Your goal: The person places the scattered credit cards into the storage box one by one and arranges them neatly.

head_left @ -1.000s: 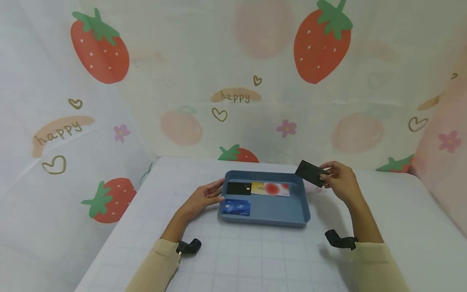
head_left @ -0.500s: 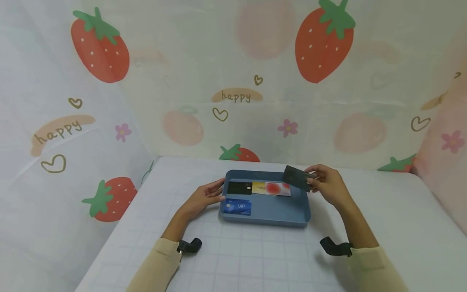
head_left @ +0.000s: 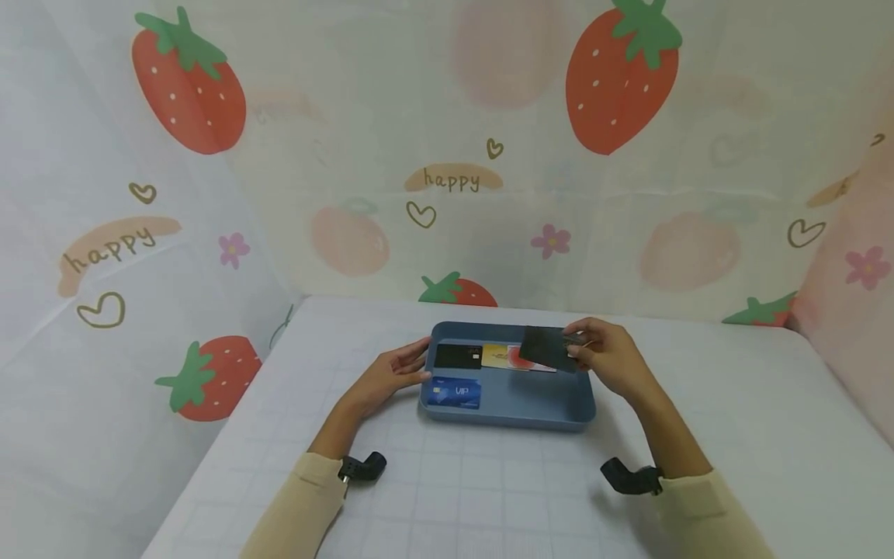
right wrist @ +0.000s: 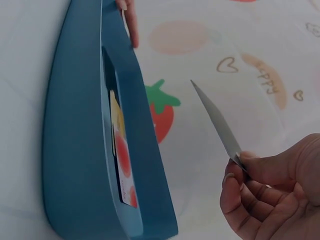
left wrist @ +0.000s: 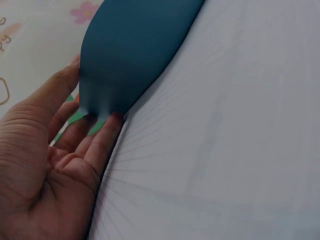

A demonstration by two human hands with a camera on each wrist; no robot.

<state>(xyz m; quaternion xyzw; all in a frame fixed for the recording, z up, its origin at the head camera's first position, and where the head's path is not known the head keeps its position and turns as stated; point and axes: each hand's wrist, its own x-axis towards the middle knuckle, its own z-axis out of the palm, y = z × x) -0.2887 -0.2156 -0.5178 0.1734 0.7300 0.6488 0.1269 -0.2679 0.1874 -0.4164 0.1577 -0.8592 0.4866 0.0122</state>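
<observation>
My right hand [head_left: 611, 359] pinches a dark card [head_left: 545, 348] at its right edge, between thumb and fingers. The card is tilted over the back right of a blue tray [head_left: 538, 400]. In the right wrist view this card [right wrist: 217, 120] shows nearly edge-on, raised above the tray. My left hand [head_left: 380, 380] touches the tray's left end with extended fingers [left wrist: 107, 135]. In the tray's back row lie a black card [head_left: 450, 356], a yellow card [head_left: 494, 356] and a white card with red circles [right wrist: 122, 157], partly hidden by the held card. A blue VIP card [head_left: 455, 393] lies at front left.
The tray stands on a white table [head_left: 482, 489] with a faint grid pattern. Behind the table hangs a cloth backdrop [head_left: 447, 116] printed with strawberries, and it continues along both sides. A black wrist camera [head_left: 363, 467] is strapped to each forearm.
My right hand has carried the dark card leftward from beyond the tray's right rim to above the back row, where it now covers part of the red-and-white card. The left hand stays put.
</observation>
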